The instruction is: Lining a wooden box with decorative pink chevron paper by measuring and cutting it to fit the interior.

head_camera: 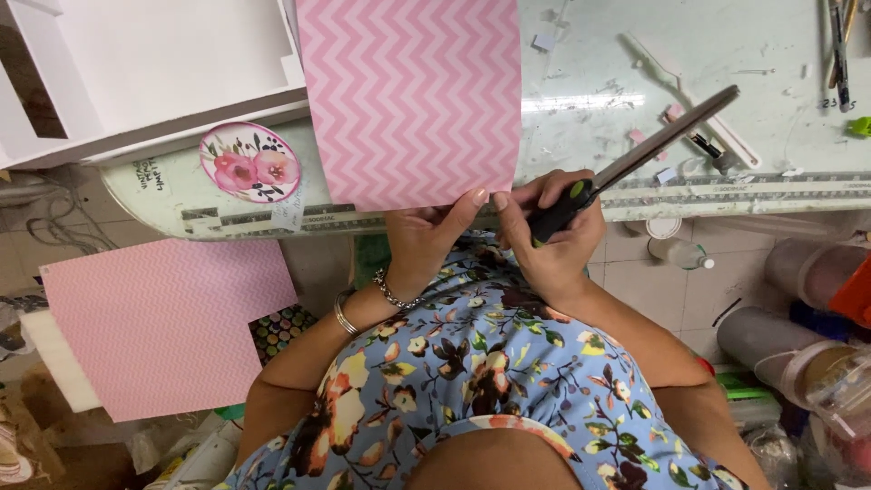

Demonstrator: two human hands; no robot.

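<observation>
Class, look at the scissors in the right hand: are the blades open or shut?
Shut: the scissors show one closed dark blade line, held by the right hand.

The person wears a sleeveless blue dress printed with cream, orange and dark flowers. The left wrist carries a silver chain bracelet and silver bangles.

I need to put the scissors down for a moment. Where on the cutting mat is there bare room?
Bare mat lies between the pink chevron sheet and the pens. Paper scraps crowd the area behind the scissors. The white box and floral round sticker fill the other end.
</observation>
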